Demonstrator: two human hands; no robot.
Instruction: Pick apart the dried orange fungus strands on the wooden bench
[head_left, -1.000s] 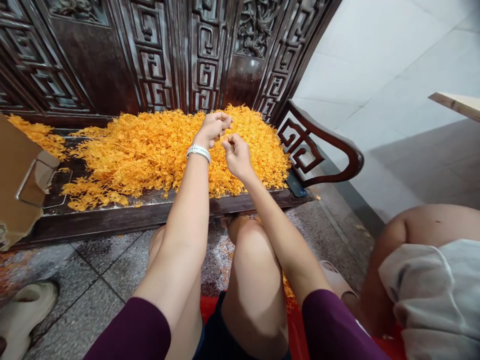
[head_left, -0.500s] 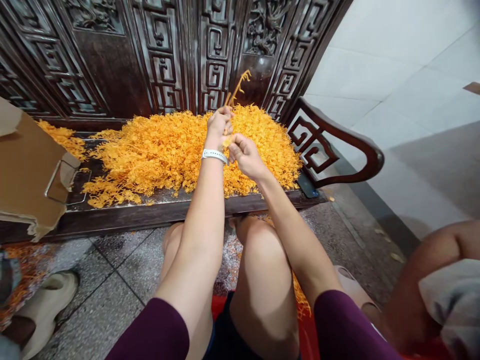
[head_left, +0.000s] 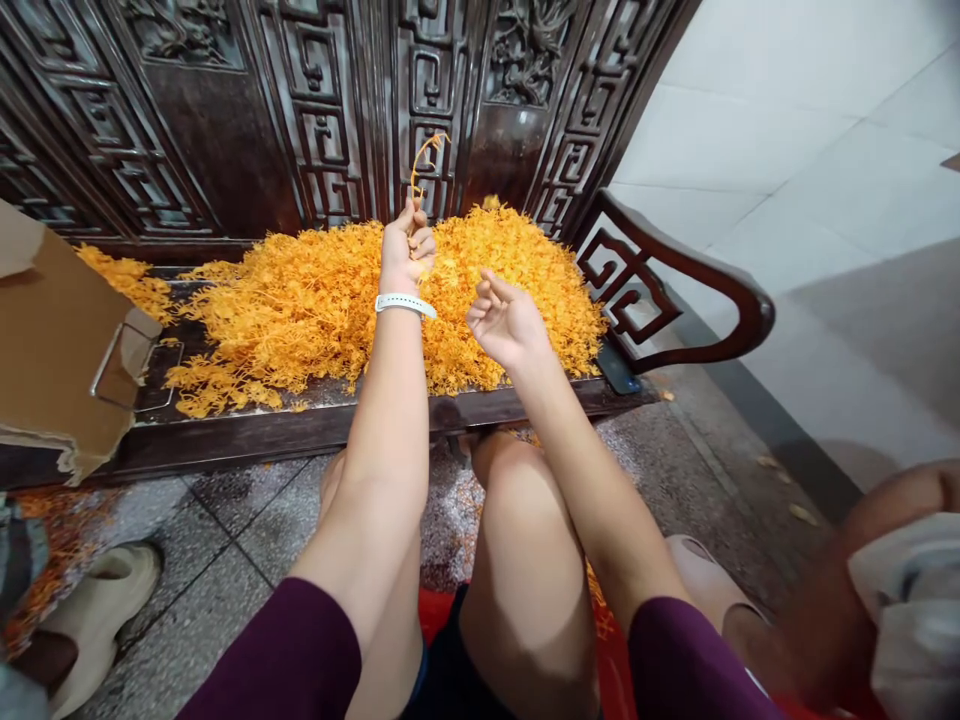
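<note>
My left hand [head_left: 409, 248], with a white band at its wrist, is closed around a thin orange branching stem [head_left: 418, 168]. The stem rises above the fingers and bends right at its tip. My right hand [head_left: 506, 315] is apart from it, lower and to the right, palm partly turned up. Its fingers are loosely bent and I see nothing in them. Beneath both hands lies a big heap of orange, stringy plant-like pieces [head_left: 300, 300]. A small yellow piece [head_left: 491, 203] shows at the heap's top, against the dark backrest; whether it touches the heap I cannot tell.
The heap lies on a dark carved wooden bench [head_left: 225, 440] with a curved armrest [head_left: 739, 310]. A cardboard box [head_left: 60, 340] stands left, and a phone [head_left: 619, 370] lies by the armrest. Another person's arm [head_left: 840, 600] shows at right, and a shoe [head_left: 105, 610] at lower left.
My hands have moved apart: the left went left and slightly up with the stem, the right shifted right. The yellow piece at my right fingertips has left them.
</note>
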